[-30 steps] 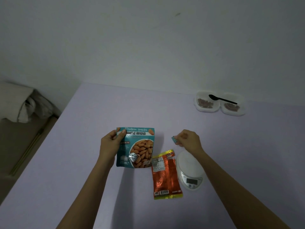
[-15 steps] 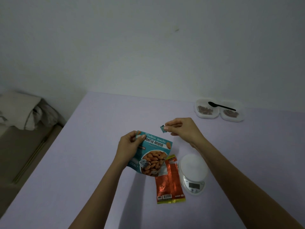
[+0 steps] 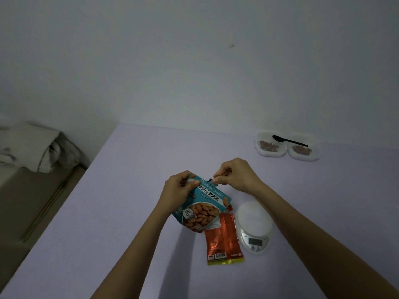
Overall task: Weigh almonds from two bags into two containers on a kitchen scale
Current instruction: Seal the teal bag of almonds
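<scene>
An orange bag (image 3: 224, 240) lies flat on the desk (image 3: 108, 212), the scale (image 3: 254, 225) just right of it. Above them, the left hand (image 3: 181, 188) grips the teal bag (image 3: 203, 208), tilted; the right hand (image 3: 235, 175) pinches its top edge. Far right sit two containers (image 3: 287, 147) under a spoon (image 3: 289, 140).

Your left hand (image 3: 181, 187) covers the teal bag's (image 3: 203, 210) top corner; the scale (image 3: 254, 227) display is unreadable.

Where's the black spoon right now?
In the head view, far right at the back of the table: the black spoon lies across the two white containers holding almonds, well beyond the scale.
</scene>
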